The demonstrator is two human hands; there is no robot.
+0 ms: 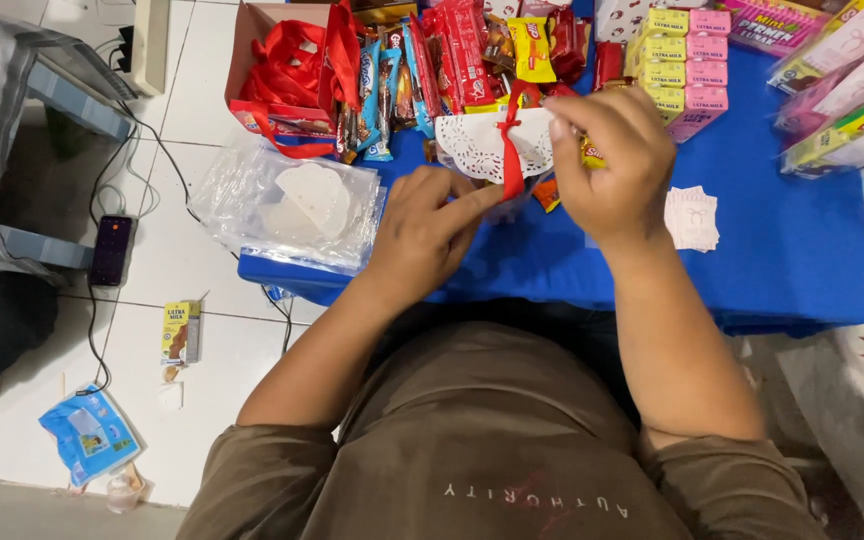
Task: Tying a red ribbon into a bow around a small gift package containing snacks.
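Note:
A small packet topped with a white lace paper doily (479,146) and bound by a red ribbon (511,150) sits on the blue cloth (772,260). My right hand (614,165) grips the packet from the right and pinches the ribbon near its knot. The forefinger of my left hand (430,228) presses against the ribbon's lower end, with the other fingers curled. Snack wrappers show under the doily.
Several snack bars (432,70) and red ribbons in a box (287,60) lie behind. Stacked small milk cartons (687,70) stand at back right. A clear bag of doilies (297,205) lies left. A phone (111,250), a carton (180,332) and a blue pouch (89,432) lie on the floor.

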